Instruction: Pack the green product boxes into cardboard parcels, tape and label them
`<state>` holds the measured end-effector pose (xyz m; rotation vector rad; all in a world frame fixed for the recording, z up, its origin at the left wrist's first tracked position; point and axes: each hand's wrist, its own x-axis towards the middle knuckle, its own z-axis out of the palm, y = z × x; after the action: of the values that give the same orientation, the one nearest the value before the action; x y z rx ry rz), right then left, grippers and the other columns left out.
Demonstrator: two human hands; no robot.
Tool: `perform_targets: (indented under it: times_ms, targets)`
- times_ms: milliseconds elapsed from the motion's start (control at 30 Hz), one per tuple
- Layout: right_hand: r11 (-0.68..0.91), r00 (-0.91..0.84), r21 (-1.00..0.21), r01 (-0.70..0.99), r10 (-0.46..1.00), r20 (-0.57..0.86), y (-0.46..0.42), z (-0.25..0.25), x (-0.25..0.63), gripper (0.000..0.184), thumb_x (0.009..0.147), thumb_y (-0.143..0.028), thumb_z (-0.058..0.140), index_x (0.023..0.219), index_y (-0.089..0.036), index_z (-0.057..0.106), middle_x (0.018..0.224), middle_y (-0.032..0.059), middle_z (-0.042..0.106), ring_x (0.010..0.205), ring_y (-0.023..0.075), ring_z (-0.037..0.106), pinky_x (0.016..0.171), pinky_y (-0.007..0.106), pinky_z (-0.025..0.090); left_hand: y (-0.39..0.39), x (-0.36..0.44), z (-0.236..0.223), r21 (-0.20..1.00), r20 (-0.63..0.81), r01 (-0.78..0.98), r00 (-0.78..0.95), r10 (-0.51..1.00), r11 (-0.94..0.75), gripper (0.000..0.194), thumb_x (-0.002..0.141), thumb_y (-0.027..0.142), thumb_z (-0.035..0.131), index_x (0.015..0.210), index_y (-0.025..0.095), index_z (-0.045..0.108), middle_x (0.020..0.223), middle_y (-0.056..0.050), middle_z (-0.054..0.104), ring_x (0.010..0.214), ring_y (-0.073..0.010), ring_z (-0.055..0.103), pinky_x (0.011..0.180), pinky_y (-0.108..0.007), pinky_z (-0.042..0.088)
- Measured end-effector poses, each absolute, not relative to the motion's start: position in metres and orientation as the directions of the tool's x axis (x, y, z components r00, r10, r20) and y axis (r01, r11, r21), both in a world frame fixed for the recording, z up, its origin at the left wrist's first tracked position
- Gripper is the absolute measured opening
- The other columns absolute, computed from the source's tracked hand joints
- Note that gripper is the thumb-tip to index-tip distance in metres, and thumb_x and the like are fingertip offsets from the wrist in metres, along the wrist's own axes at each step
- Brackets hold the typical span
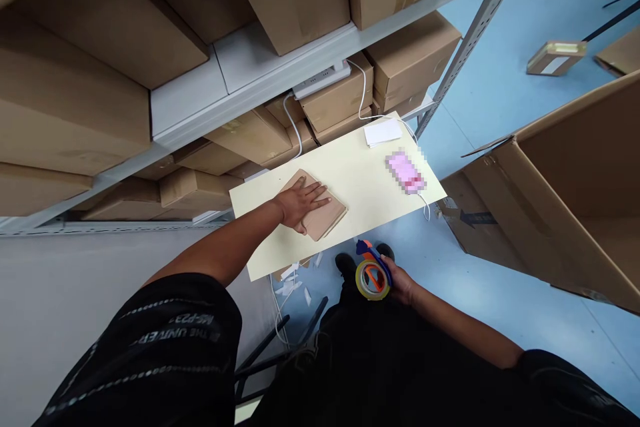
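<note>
The left hand (303, 203) was spread flat, palm down, with its fingers apart, on a shallow cardboard box (329, 213). The box lay flat on the pale yellow tabletop (367, 183), left of its middle. The long axis of the box ran obliquely, from the far left toward the near right, so that one short end faced the side of the right hand (400, 283). The right hand was closed around the blue-and-orange tape dispenser (384, 269), which was fitted with a yellowish tape roll (361, 282). The dispenser was positioned beyond the near edge of the tabletop, to the near right of the box and apart from it; its blue head pointed toward the tabletop. The left hand was therefore the nearer one to the box, in direct contact with its upper face, whereas the right hand did not touch it. Whether a free tape end projected from the dispenser could not be determined. A stack of white cards (383, 133) lay near the far right corner of the tabletop, and a pink, pixelated object (404, 170) lay nearer the person, close to the right end. A large open carton (520, 233) stood to the right.
</note>
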<state>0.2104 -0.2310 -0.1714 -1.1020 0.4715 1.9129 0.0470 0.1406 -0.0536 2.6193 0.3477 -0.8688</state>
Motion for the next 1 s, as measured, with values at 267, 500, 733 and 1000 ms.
perform_targets:
  times_ms: [267,500,733,1000]
  targets:
    - [-0.511,-0.2,-0.084,-0.856,0.476,-0.857,-0.206,-0.166,0.228,0.046,0.097,-0.059,0.057,0.111,-0.018,0.072,0.105,0.0093,0.079,0.099,0.0251,0.075,0.094,0.039,0.059,0.122,0.052,-0.057,0.144,-0.528,0.378,0.811,0.252,-0.914,0.127,0.057,0.07,0.083,0.164,0.025,0.031,0.172,-0.017,0.022,0.157,-0.0466,0.016,0.126,-0.06,-0.003]
    - [-0.525,-0.166,-0.123,-0.842,0.469,-0.868,-0.18,-0.168,0.247,0.047,0.095,-0.061,0.057,0.112,-0.02,0.072,0.102,0.0077,0.078,0.095,0.0253,0.073,0.094,0.045,0.058,0.1,0.066,-0.063,0.052,-0.502,0.51,0.757,0.419,-0.858,0.13,0.063,0.079,0.075,0.167,0.024,0.021,0.173,-0.018,0.015,0.157,-0.0467,0.012,0.125,-0.06,-0.005]
    - [-0.534,-0.161,-0.15,-0.832,0.492,-0.855,-0.176,-0.163,0.242,0.046,0.097,-0.058,0.055,0.113,-0.019,0.072,0.105,0.0086,0.079,0.098,0.025,0.073,0.095,0.042,0.057,0.096,0.08,-0.075,0.011,-0.454,0.699,0.641,0.619,-0.715,0.127,0.07,0.086,0.064,0.168,0.021,0.015,0.173,-0.02,0.014,0.156,-0.0495,0.012,0.124,-0.064,0.005]
    - [-0.508,-0.129,-0.171,-0.844,0.502,-0.855,-0.18,-0.159,0.249,0.045,0.098,-0.059,0.053,0.109,-0.02,0.073,0.102,0.0082,0.079,0.1,0.0261,0.073,0.098,0.044,0.057,0.09,0.096,-0.085,0.02,-0.388,0.8,0.559,0.733,-0.599,0.123,0.072,0.087,0.059,0.168,0.024,0.014,0.172,-0.019,0.017,0.156,-0.0493,0.013,0.123,-0.067,0.012]
